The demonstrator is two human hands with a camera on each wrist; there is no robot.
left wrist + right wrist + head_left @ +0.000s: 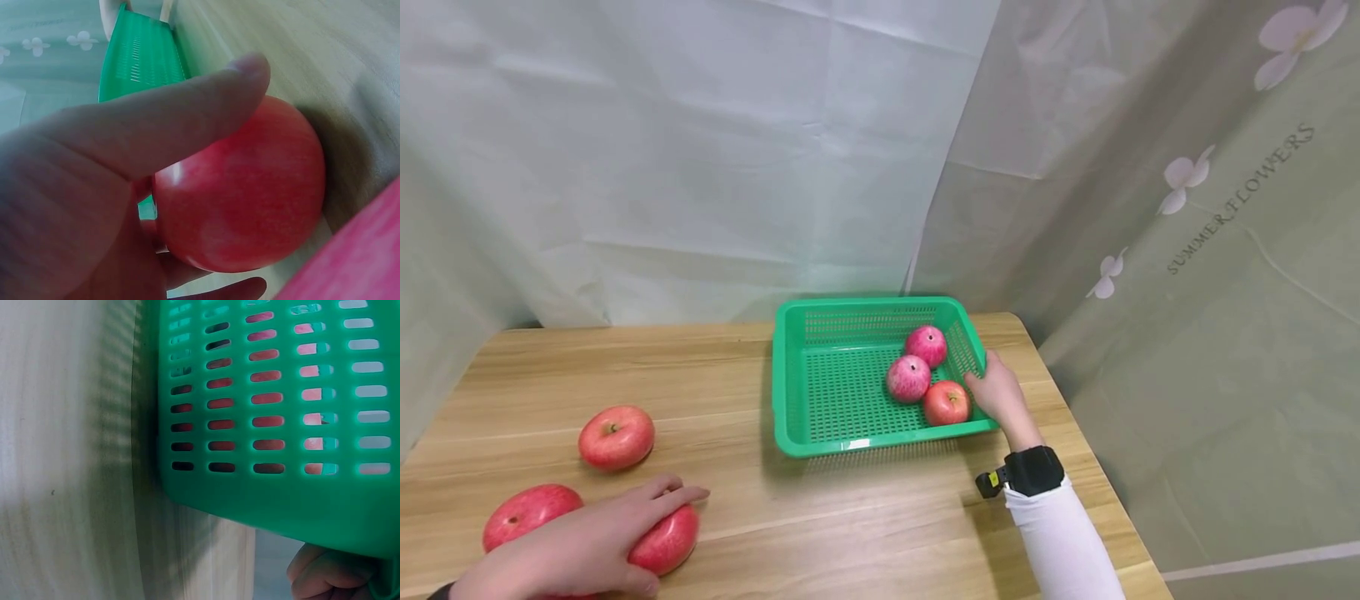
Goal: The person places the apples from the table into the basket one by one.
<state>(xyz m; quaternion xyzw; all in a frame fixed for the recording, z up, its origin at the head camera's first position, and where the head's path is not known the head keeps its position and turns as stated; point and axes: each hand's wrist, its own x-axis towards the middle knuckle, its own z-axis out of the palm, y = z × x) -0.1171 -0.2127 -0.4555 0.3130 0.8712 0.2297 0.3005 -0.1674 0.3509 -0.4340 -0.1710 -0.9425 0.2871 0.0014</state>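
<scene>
My left hand [583,537] is around a red apple [667,540] on the table at the lower left. In the left wrist view the thumb lies across one side of this apple [250,194], with fingers on the other side. My right hand [1002,393] grips the right rim of a green plastic basket [786,383]. The right wrist view shows its curled fingers [328,575] at the rim of the slotted wall [269,494]. Inside the basket, toward the right, lie three apples: two dark pink [927,346] [908,379] and one lighter red [947,404].
Another red apple [617,438] lies behind my left hand, and one more apple [533,512] is partly hidden by it. The wooden table [850,533] ends at a pale curtain [700,167] behind; a flowered curtain [1240,350] hangs along the right side.
</scene>
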